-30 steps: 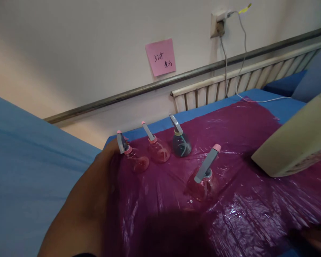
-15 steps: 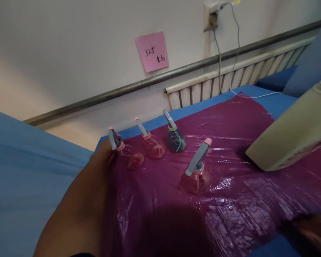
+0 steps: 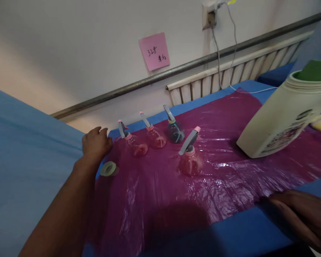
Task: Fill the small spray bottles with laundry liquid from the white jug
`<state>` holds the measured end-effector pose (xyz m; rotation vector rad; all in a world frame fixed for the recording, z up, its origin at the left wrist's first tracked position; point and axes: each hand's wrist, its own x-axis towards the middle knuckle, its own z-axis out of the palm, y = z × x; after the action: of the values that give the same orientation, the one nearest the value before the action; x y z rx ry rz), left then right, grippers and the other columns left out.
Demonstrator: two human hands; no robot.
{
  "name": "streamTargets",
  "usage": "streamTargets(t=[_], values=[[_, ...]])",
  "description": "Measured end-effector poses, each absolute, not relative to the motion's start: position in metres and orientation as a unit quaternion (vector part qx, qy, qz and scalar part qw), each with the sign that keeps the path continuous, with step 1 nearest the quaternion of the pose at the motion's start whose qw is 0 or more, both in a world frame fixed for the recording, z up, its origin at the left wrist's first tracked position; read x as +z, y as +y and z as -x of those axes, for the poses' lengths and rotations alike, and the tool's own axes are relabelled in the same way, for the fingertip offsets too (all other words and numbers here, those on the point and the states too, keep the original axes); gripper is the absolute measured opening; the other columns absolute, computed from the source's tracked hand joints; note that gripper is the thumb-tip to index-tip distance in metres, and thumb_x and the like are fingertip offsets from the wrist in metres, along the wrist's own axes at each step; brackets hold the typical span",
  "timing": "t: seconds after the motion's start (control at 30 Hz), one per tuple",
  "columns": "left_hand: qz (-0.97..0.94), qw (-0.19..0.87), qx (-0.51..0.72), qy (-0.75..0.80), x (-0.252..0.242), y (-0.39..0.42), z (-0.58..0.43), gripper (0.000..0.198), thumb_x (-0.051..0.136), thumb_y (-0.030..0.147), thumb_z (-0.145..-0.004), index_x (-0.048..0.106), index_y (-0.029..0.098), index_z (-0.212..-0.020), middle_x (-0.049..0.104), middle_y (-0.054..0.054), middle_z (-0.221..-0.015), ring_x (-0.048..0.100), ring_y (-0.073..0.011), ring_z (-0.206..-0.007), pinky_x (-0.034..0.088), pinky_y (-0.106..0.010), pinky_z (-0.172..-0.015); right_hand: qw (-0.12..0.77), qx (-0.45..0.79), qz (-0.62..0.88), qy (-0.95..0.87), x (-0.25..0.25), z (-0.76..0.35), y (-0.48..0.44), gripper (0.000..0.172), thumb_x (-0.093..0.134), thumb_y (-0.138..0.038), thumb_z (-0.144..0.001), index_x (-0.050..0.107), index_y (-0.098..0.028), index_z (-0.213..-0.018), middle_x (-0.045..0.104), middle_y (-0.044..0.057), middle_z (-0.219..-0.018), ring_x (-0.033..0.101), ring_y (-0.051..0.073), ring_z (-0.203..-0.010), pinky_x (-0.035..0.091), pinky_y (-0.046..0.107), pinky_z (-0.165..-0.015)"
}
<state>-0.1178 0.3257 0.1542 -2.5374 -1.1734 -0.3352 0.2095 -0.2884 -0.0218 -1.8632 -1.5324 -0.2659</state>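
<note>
**Purple sheet laid out, four spray bottles standing on it**

Head view: You have the purple sheet (image 3: 216,123) spread over most of the blue table cover (image 3: 243,233), so the laying out looks largely done. It is wrinkled toward the front, and a strip of blue shows beyond its front edge on the right; whether that needs evening out, the picture does not settle.

Your left hand (image 3: 96,142) is at the far left corner of the sheet, back of the hand upward. Its palm is hidden, so I cannot tell whether it pinches the sheet or is free. Your right hand (image 3: 305,214) is low at the front right, just beside the sheet's front edge, dark and blurred; its grip cannot be told either.

Three bottles form a row along the far edge: a left pink bottle (image 3: 137,147), a middle pink bottle (image 3: 157,138) and a dark bottle (image 3: 176,133). A front pink bottle (image 3: 191,162) stands apart, nearer you. All four have their spray heads on. A tape roll (image 3: 108,169), or something like one, sits near your left wrist. At right stands a big pale jug (image 3: 278,123), uncapped, with something green (image 3: 316,70) at its mouth.
</note>
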Motion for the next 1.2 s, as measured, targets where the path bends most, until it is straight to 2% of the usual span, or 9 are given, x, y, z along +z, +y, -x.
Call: streamTargets(t=[0.13, 0.33, 0.53, 0.67, 0.77, 0.9, 1.03, 1.1, 1.2], values=[[0.895, 0.155, -0.132, -0.396, 0.135, 0.25, 0.16, 0.059, 0.055, 0.038, -0.112, 0.057, 0.005, -0.161, 0.056, -0.026, -0.171, 0.055, -0.0415, -0.159, 0.043, -0.062, -0.136, 0.355, -0.118, 0.701, -0.607, -0.004, -0.205, -0.279, 0.013, 0.063, -0.034, -0.114, 0.076, -0.033, -0.11, 0.084, 0.001, -0.085, 0.082, 0.021, -0.067, 0.066, 0.033, -0.06], [0.902, -0.001, -0.121, -0.414, 0.047, 0.133, 0.215, 0.077, 0.039, 0.062, -0.115, 0.046, 0.013, -0.174, 0.049, -0.022, -0.181, 0.046, -0.039, -0.17, 0.045, -0.061, -0.137, 0.364, -0.109, 0.688, -0.618, 0.001, -0.206, -0.277, 0.023, 0.064, -0.029, -0.115, 0.078, -0.024, -0.098, 0.08, 0.002, -0.081, 0.077, 0.018, -0.062, 0.059, 0.031, -0.06], [0.874, 0.002, -0.027, -0.486, 0.032, 0.115, 0.274, 0.081, 0.036, 0.06, -0.11, 0.058, 0.004, -0.164, 0.052, -0.026, -0.177, 0.045, -0.0417, -0.17, 0.038, -0.063, -0.141, 0.348, -0.129, 0.697, -0.614, -0.002, -0.207, -0.275, 0.034, 0.059, -0.036, -0.119, 0.077, -0.022, -0.095, 0.078, 0.002, -0.078, 0.074, 0.017, -0.06, 0.052, 0.031, -0.06], [0.825, 0.069, -0.012, -0.56, 0.054, 0.117, 0.311, 0.08, 0.03, 0.052, -0.109, 0.062, -0.004, -0.156, 0.057, -0.036, -0.168, 0.052, -0.049, -0.163, 0.044, -0.071, -0.133, 0.35, -0.146, 0.69, -0.616, -0.003, -0.207, -0.272, 0.037, 0.058, -0.036, -0.12, 0.076, -0.021, -0.093, 0.077, 0.002, -0.076, 0.073, 0.016, -0.06, 0.051, 0.031, -0.062], [0.824, 0.12, -0.093, -0.545, 0.059, 0.1, 0.314, 0.074, 0.029, 0.052, -0.113, 0.061, 0.002, -0.157, 0.057, -0.035, -0.168, 0.054, -0.0512, -0.16, 0.046, -0.078, -0.128, 0.355, -0.142, 0.691, -0.613, -0.003, -0.206, -0.271, 0.036, 0.059, -0.037, -0.12, 0.077, -0.021, -0.093, 0.076, 0.001, -0.075, 0.072, 0.016, -0.06, 0.05, 0.031, -0.063], [0.863, 0.065, -0.215, -0.452, 0.041, 0.057, 0.281, 0.065, 0.04, 0.055, -0.116, 0.057, 0.016, -0.165, 0.058, -0.026, -0.171, 0.055, -0.0454, -0.162, 0.048, -0.073, -0.131, 0.355, -0.134, 0.693, -0.613, -0.004, -0.204, -0.272, 0.033, 0.061, -0.033, -0.118, 0.077, -0.021, -0.093, 0.075, 0.001, -0.074, 0.071, 0.016, -0.06, 0.05, 0.032, -0.065], [0.88, 0.005, -0.235, -0.413, 0.02, 0.015, 0.24, 0.055, 0.043, 0.051, -0.118, 0.06, 0.026, -0.164, 0.058, -0.018, -0.175, 0.057, -0.0394, -0.162, 0.053, -0.069, -0.129, 0.371, -0.137, 0.698, -0.596, -0.005, -0.207, -0.272, 0.025, 0.064, -0.033, -0.116, 0.08, -0.021, -0.1, 0.08, 0.005, -0.083, 0.074, 0.02, -0.07, 0.056, 0.034, -0.07], [0.882, 0.005, -0.232, -0.411, 0.018, 0.004, 0.228, 0.051, 0.045, 0.052, -0.118, 0.067, 0.026, -0.156, 0.065, -0.017, -0.168, 0.063, -0.0396, -0.156, 0.055, -0.068, -0.126, 0.381, -0.138, 0.695, -0.594, -0.004, -0.21, -0.27, 0.019, 0.068, -0.035, -0.114, 0.08, -0.021, -0.113, 0.084, 0.009, -0.097, 0.079, 0.025, -0.085, 0.061, 0.039, -0.08], [0.874, 0.011, -0.242, -0.421, 0.024, -0.005, 0.221, 0.048, 0.045, 0.052, -0.118, 0.072, 0.022, -0.145, 0.071, -0.019, -0.158, 0.069, -0.039, -0.147, 0.057, -0.065, -0.125, 0.375, -0.114, 0.689, -0.61, -0.003, -0.213, -0.265, 0.023, 0.07, -0.036, -0.113, 0.078, -0.02, -0.127, 0.086, 0.012, -0.118, 0.081, 0.031, -0.107, 0.063, 0.047, -0.097]])
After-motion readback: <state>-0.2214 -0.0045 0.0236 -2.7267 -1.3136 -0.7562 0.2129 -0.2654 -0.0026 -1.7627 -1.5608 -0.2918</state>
